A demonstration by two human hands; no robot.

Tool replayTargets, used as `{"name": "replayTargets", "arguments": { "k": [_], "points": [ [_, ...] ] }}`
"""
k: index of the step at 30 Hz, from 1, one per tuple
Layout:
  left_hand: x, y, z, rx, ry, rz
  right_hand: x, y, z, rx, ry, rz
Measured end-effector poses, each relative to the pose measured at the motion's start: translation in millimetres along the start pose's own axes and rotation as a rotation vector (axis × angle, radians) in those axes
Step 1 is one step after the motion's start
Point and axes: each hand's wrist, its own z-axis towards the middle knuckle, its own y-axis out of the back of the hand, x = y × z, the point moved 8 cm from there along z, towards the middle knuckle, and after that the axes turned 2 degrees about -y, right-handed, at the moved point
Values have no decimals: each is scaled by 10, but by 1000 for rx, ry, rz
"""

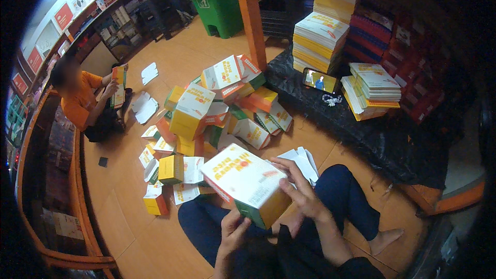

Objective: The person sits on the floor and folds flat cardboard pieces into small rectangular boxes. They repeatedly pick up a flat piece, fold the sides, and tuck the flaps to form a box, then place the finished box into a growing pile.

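Note:
Over my crossed legs I hold up a folded cardboard box (245, 178), with a white printed top and green, yellow and red-orange sides. My left hand (233, 232) grips its lower near corner, thumb on the green side. At the box's right end, my right hand (302, 191) has its fingers on the white top and the yellow side. Just beyond it, a heap of similar boxes (194, 106) lies piled on the floor. White flat cardboard (305, 163) rests by my right knee, partly hidden by my right hand.
On the left a person in an orange shirt (82, 98) sits holding a carton (119, 85). Stacks of flat cartons (320, 39) stand on a black-covered ledge (361, 139) with a phone (320, 80). An orange post (250, 20) and a green bin (217, 8) are at the back.

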Motion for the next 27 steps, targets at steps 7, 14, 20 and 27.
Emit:
{"name": "replayTargets", "arguments": {
  "k": [7, 14, 20, 27],
  "points": [
    [115, -50, -83, 457, -55, 414, -339, 47, -1, 17, -152, 241],
    [262, 87, -36, 156, 65, 229, -632, 2, -42, -171, -143, 31],
    [153, 31, 132, -381, -29, 74, -357, -419, -178, -322, 234, -318],
    [354, 131, 135, -329, 156, 124, -457, -379, -161, -158, 14, -411]
  ]
}}
